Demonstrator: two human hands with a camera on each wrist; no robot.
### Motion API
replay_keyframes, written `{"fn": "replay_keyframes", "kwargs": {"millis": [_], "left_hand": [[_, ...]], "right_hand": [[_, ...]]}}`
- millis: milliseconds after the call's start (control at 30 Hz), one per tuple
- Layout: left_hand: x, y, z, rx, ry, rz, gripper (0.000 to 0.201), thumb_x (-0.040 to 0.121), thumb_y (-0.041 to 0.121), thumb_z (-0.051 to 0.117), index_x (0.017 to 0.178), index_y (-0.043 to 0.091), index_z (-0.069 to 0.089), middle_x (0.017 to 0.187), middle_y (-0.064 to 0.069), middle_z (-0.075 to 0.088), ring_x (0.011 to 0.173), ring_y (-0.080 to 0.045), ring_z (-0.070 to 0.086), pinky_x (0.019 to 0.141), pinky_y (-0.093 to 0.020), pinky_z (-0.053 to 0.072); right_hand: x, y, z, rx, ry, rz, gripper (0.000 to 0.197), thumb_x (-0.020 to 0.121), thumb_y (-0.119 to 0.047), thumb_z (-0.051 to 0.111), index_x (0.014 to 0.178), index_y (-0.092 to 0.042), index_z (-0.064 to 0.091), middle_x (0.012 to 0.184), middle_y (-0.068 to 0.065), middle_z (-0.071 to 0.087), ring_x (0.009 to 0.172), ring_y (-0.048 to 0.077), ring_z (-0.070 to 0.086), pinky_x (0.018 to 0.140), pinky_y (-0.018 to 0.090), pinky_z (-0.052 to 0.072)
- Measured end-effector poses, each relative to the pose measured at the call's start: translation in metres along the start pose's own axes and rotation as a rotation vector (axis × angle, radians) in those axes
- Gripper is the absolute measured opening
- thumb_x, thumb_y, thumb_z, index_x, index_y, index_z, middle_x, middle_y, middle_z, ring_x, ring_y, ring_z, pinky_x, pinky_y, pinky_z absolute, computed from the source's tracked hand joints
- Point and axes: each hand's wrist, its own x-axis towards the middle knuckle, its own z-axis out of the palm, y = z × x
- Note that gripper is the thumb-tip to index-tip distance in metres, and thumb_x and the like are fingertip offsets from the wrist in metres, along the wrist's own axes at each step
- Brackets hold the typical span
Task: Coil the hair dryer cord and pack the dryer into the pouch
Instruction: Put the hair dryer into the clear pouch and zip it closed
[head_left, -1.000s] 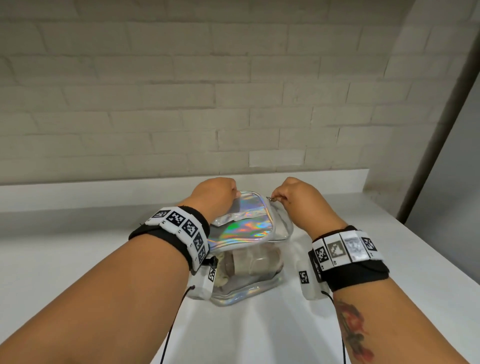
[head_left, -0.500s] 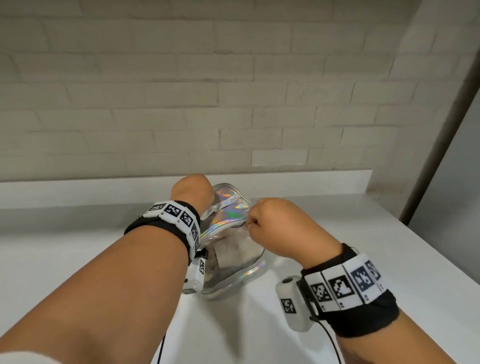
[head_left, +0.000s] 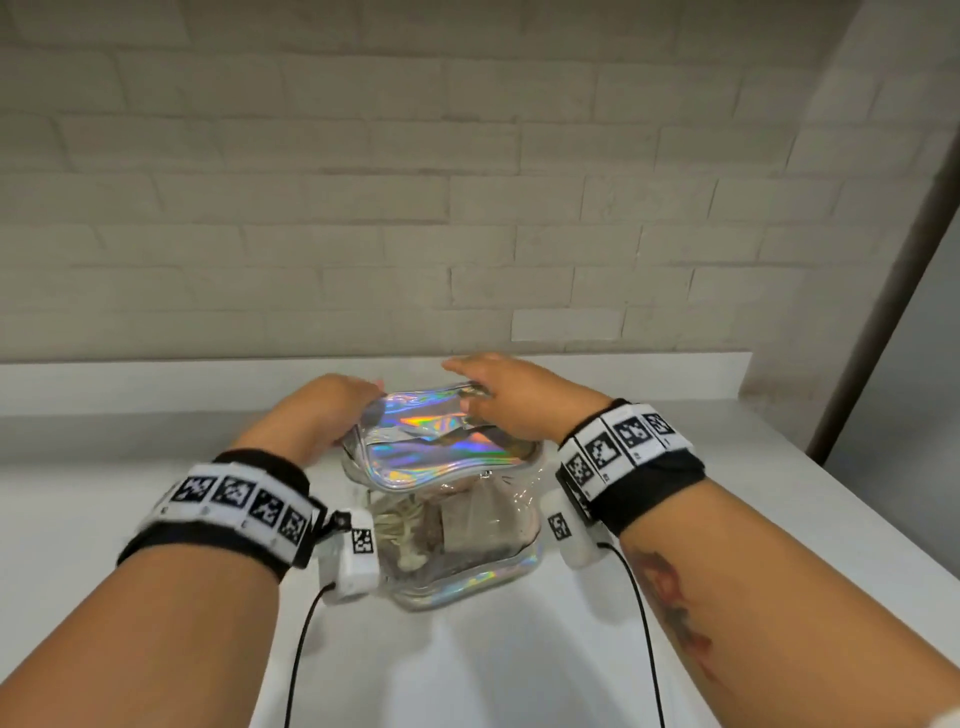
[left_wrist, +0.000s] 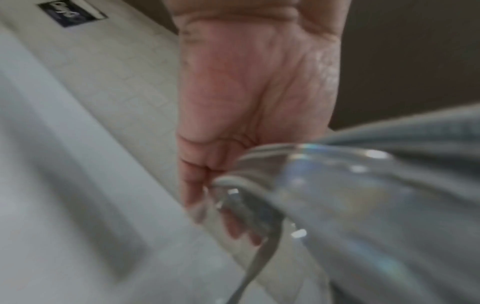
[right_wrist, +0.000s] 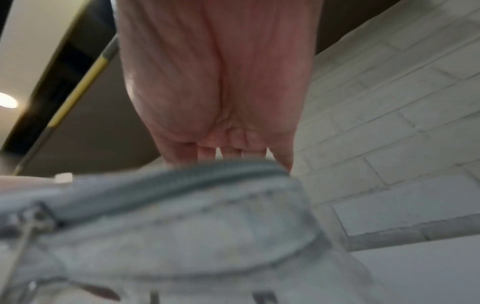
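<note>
A clear pouch (head_left: 467, 566) with a holographic lid (head_left: 436, 441) stands on the white counter between my hands. Through its wall I see a beige hair dryer (head_left: 478, 525) and its coiled cord (head_left: 402, 525). My left hand (head_left: 337, 405) grips the pouch's upper left edge; in the left wrist view its fingers (left_wrist: 197, 185) curl round the clear rim of the pouch (left_wrist: 363, 205). My right hand (head_left: 504, 400) lies on the lid's far right edge with straight fingers. In the right wrist view the right hand's fingers (right_wrist: 228, 150) reach over the grey zipper (right_wrist: 168, 185).
The white counter (head_left: 519, 665) runs to a low ledge (head_left: 156, 374) under a pale brick wall (head_left: 415, 208). The counter's right edge (head_left: 883, 525) drops off beside a dark post (head_left: 893, 312). Black cables (head_left: 298, 649) hang from my wrist cameras.
My right hand, fisted at the pouch's near right side half a second ago, now lies with straight fingers on the lid's far edge. The pouch stands square again. My left hand kept its grip.
</note>
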Motion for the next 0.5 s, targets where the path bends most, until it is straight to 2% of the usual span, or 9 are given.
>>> {"fn": "replay_keyframes", "kwargs": {"millis": [33, 67, 133, 167, 300, 400, 500], "left_hand": [[-0.002, -0.012, 0.000, -0.120, -0.022, -0.029, 0.033, 0.099, 0.029, 0.044, 0.088, 0.008, 0.068, 0.083, -0.016, 0.068, 0.065, -0.025, 0.053, 0.061, -0.029, 0.038], [-0.007, -0.023, 0.000, -0.276, -0.013, -0.092, 0.032, 0.098, 0.030, 0.046, 0.084, 0.009, 0.067, 0.076, -0.011, 0.066, 0.062, -0.022, 0.052, 0.059, -0.027, 0.037], [-0.010, -0.037, 0.005, -0.500, -0.059, -0.141, 0.030, 0.097, 0.030, 0.047, 0.095, 0.009, 0.068, 0.087, -0.011, 0.067, 0.070, -0.023, 0.058, 0.062, -0.029, 0.045], [-0.010, -0.041, 0.006, -0.540, -0.088, -0.138, 0.028, 0.097, 0.029, 0.047, 0.101, 0.010, 0.067, 0.091, -0.011, 0.068, 0.075, -0.023, 0.060, 0.063, -0.029, 0.048], [-0.010, -0.041, 0.007, -0.548, -0.122, -0.109, 0.019, 0.091, 0.015, 0.052, 0.105, 0.010, 0.065, 0.092, -0.011, 0.067, 0.074, -0.023, 0.061, 0.064, -0.030, 0.048], [-0.004, -0.033, 0.012, -0.416, -0.072, -0.087, 0.018, 0.090, 0.008, 0.049, 0.082, 0.012, 0.065, 0.074, -0.009, 0.064, 0.063, -0.022, 0.056, 0.056, -0.027, 0.041], [-0.003, -0.023, 0.017, -0.267, 0.001, -0.012, 0.023, 0.088, 0.002, 0.049, 0.072, 0.013, 0.061, 0.065, -0.006, 0.060, 0.053, -0.018, 0.050, 0.044, -0.018, 0.036]], "right_hand": [[0.007, 0.001, 0.005, -0.026, -0.050, -0.004, 0.055, 0.095, -0.028, 0.049, 0.147, -0.022, 0.033, 0.150, 0.009, 0.039, 0.137, 0.025, 0.038, 0.110, 0.032, 0.030], [0.013, 0.002, 0.012, -0.035, -0.077, -0.007, 0.054, 0.095, -0.028, 0.048, 0.147, -0.022, 0.033, 0.150, 0.011, 0.040, 0.136, 0.027, 0.039, 0.110, 0.034, 0.031], [0.023, 0.002, 0.020, -0.053, -0.070, -0.004, 0.048, 0.094, -0.027, 0.049, 0.141, -0.021, 0.043, 0.141, 0.015, 0.045, 0.128, 0.032, 0.045, 0.106, 0.036, 0.035], [0.027, 0.001, 0.023, -0.069, -0.048, 0.003, 0.043, 0.093, -0.027, 0.050, 0.136, -0.021, 0.050, 0.135, 0.017, 0.048, 0.123, 0.035, 0.048, 0.104, 0.037, 0.037], [0.038, -0.004, 0.025, -0.142, 0.013, 0.034, 0.030, 0.091, -0.036, 0.050, 0.114, -0.023, 0.065, 0.116, 0.018, 0.054, 0.108, 0.038, 0.054, 0.095, 0.039, 0.042], [0.039, 0.001, 0.026, -0.126, 0.023, 0.068, 0.028, 0.092, -0.036, 0.048, 0.107, -0.020, 0.066, 0.113, 0.017, 0.056, 0.105, 0.036, 0.055, 0.087, 0.037, 0.043], [0.039, 0.008, 0.029, -0.125, 0.018, 0.103, 0.030, 0.094, -0.036, 0.045, 0.108, -0.017, 0.063, 0.115, 0.016, 0.059, 0.106, 0.035, 0.055, 0.079, 0.035, 0.037]]}}
